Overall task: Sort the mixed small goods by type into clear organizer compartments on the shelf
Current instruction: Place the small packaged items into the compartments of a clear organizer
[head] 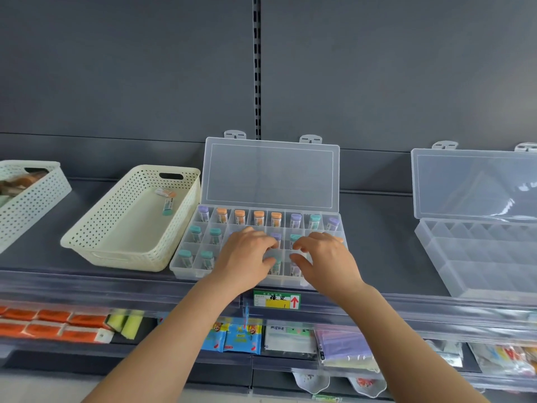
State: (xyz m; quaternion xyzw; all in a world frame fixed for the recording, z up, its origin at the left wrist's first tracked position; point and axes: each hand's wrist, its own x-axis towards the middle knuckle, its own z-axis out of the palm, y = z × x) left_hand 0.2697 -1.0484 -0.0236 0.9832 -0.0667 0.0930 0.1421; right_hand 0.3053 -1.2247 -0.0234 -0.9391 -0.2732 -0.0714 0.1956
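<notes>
A clear organizer (181, 271) with its lid (270, 175) raised stands on the shelf. Its compartments hold small capped erasers: orange ones (258, 218) in the back row, teal ones (195, 232) at the left, purple ones (295, 220) among them. My left hand (247, 254) and my right hand (325, 257) hover side by side over the organizer's middle and front compartments, fingers loosely curved and pointing inward. I see nothing held in either hand. The hands hide several compartments.
A cream perforated basket (96, 228) left of the organizer holds an orange-capped eraser (165, 193) and a teal-capped eraser (168, 206). Another basket (29, 199) sits far left. A second open organizer (465, 257) stands at the right. Packaged goods fill the shelf below (241, 338).
</notes>
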